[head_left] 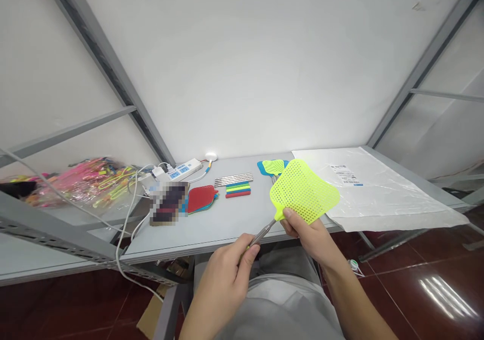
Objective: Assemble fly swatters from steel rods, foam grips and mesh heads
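A yellow-green fly swatter (306,191) is held between my two hands above the table's front edge. My right hand (300,229) pinches the neck of its perforated head, thumb on top. My left hand (236,264) is closed around its metal telescopic rod (263,232), hiding the lower end. Beyond them lie a yellow-green and blue pair of swatter heads (273,167), partly covered by the one I hold. A row of metal rods (233,179) lies behind several coloured handle tubes (238,194). To their left sits a stack of swatter heads (201,199), red on top.
A power strip (185,168) with cables stands at the back left. A blurred-out dark object (169,204) lies before it. Bags of colourful items (86,181) fill the left shelf. A white plastic package (378,189) covers the table's right side, overhanging the front edge.
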`<state>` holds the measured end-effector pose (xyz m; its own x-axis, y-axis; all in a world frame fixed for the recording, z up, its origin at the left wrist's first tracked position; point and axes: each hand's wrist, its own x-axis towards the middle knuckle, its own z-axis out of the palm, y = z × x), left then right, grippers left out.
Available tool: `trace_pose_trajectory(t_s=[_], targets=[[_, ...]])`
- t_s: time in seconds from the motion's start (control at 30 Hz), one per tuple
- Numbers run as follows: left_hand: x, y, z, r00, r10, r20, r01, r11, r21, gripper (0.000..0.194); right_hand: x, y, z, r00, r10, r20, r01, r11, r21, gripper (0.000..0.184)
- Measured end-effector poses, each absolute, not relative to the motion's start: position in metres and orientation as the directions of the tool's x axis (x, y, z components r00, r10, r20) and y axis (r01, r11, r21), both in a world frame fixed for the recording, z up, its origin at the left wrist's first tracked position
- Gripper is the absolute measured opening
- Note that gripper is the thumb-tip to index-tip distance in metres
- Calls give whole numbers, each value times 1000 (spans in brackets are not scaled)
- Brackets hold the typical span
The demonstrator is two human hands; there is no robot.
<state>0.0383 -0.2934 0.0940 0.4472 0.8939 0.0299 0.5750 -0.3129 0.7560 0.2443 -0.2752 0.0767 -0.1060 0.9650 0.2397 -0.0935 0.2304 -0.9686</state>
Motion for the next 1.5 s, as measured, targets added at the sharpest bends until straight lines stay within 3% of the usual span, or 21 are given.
trace_pose_trajectory(t_s=[0.23,0.37,0.47,0.57,0.7,0.83,0.93,1.03,1.13,1.23,1.33,1.5], targets=[[36,-297,96,448,894,-22,458,-208,865,33,251,-273,71,-184,946,266,-136,244,-960,37],[41,-284,74,628,759,-172,77,159,984,39,252,-271,66,-199,939,281,-167,250,-954,37],[51,-270,46,848,518,-111,-188,491,851,41,253,-272,67,-157,945,289,-144,267,-953,35],[62,-263,28,894,443,-62,-240,592,769,45,255,-273,71,-88,955,284,-33,282,-959,35],[67,-270,35,822,562,-95,-244,498,832,38,256,-272,74,-84,961,265,42,269,-962,36],[67,-283,57,591,796,-127,-15,168,986,38,251,-269,72,-100,964,246,-41,243,-969,38],[67,-290,70,478,876,-63,185,-31,982,38,251,-269,71,-100,965,241,-73,235,-969,40],[64,-291,76,460,886,-53,254,-74,964,37,253,-269,70,-90,968,235,-2,235,-972,43],[60,-288,75,535,836,-120,124,63,990,36,245,-270,67,-124,969,213,6,215,-977,49],[64,-282,64,478,873,-95,-178,202,963,34,223,-271,61,-151,966,209,-47,204,-978,38],[82,-274,47,151,983,-105,-457,163,874,33,201,-271,53,-67,961,270,35,273,-961,22],[106,-263,21,78,996,-46,-577,82,812,42,193,-266,44,-100,962,255,172,269,-948,23]])
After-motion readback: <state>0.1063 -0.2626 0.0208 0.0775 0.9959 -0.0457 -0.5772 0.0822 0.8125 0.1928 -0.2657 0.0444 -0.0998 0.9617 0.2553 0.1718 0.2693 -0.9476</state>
